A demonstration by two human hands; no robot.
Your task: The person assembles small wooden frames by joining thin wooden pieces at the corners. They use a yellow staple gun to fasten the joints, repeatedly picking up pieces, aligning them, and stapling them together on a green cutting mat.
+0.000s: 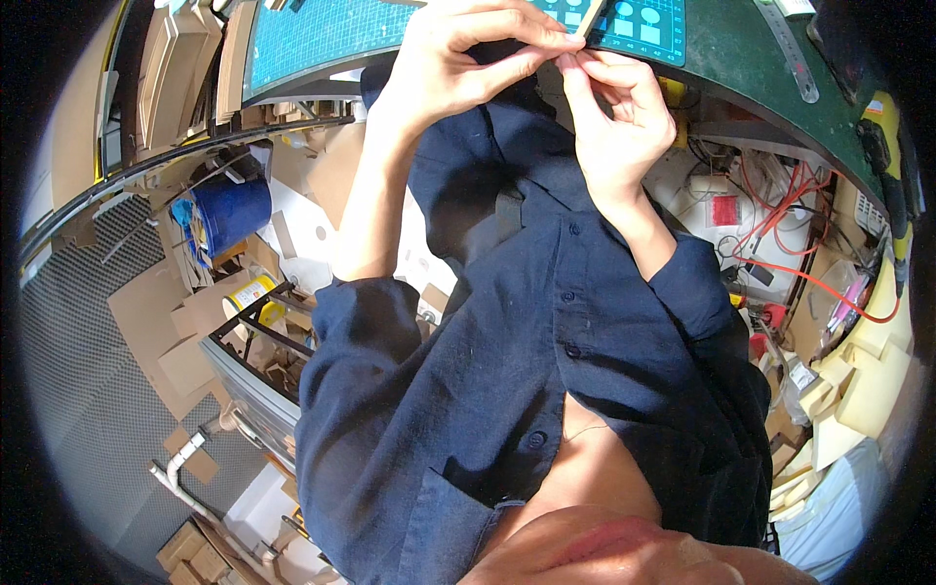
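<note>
My left hand [473,58] and my right hand [624,117] come together at the near edge of the green table [741,68]. Between their fingertips is the lower end of a thin, pale wood-coloured stick [591,17], which slants up and out past the top of the picture. Thumb and index finger of the left hand pinch it from one side. Just below, the right thumb and fingertips close at the same end, with the other right fingers curled. Behind the stick lies a teal cutting mat [663,41] with pale printed shapes.
A metal ruler [788,54] lies on the table's right part. A yellow-and-black tool [882,136] is at the far right edge. Red cables [795,210] tangle below the table. Cardboard sheets [175,322] and a blue bin [232,216] stand at left.
</note>
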